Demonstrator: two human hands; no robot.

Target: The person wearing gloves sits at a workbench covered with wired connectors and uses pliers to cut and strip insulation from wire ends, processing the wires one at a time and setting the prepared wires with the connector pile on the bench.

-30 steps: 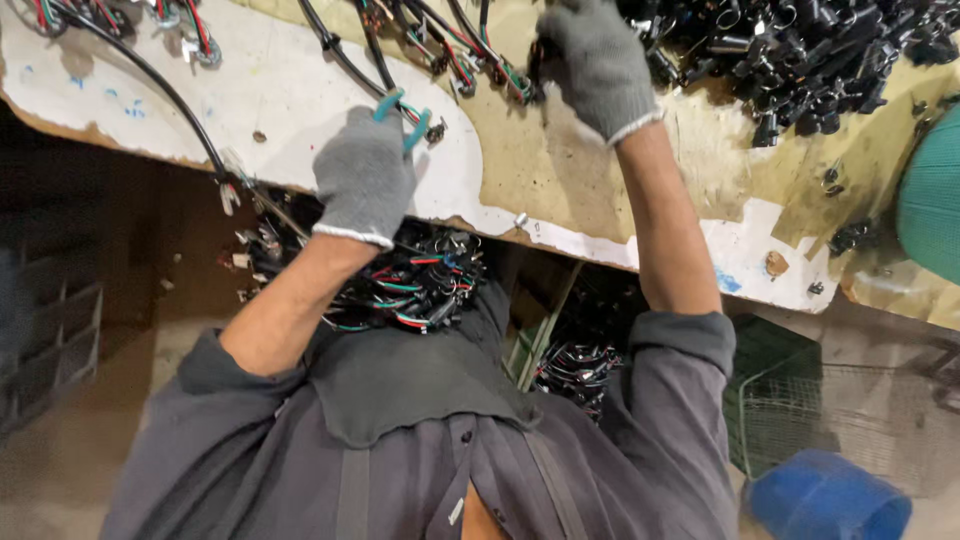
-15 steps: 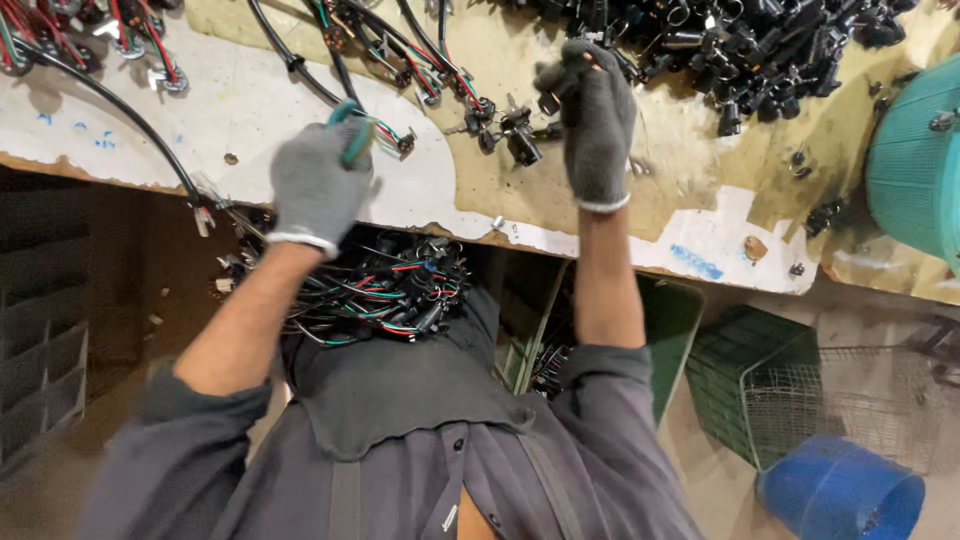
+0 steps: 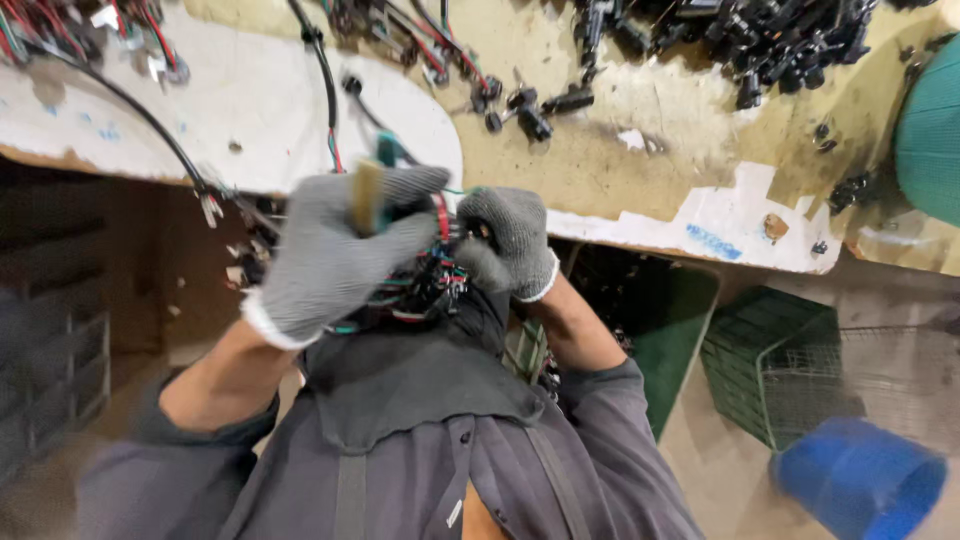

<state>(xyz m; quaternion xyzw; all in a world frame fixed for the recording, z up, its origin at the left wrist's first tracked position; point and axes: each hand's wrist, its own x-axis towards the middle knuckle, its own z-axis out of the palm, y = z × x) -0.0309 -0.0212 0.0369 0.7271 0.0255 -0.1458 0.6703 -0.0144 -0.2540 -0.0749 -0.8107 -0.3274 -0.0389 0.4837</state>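
My left hand [image 3: 335,255], in a grey knit glove, is closed around a small hand tool with teal grips [image 3: 372,190], blurred by motion. Close beside it, my gloved right hand [image 3: 508,240] pinches wires at the top of a tangled bundle of red, green and black wires [image 3: 430,288]. The bundle hangs at the front edge of the worn workbench [image 3: 620,170], just above my lap. The two hands almost touch over the bundle. The tool's jaws are hidden behind the left glove.
Loose black cables [image 3: 325,70] and black connectors [image 3: 530,110] lie on the bench, with a heap of black parts [image 3: 790,40] at the back right. A teal tub [image 3: 930,130] stands at the right; a green crate [image 3: 760,370], a wire basket [image 3: 890,370] and a blue bucket [image 3: 860,480] sit below.
Both hands have come back from the bench top toward my body and met at the wire bundle by the bench edge. The left hand still holds the teal-handled tool.
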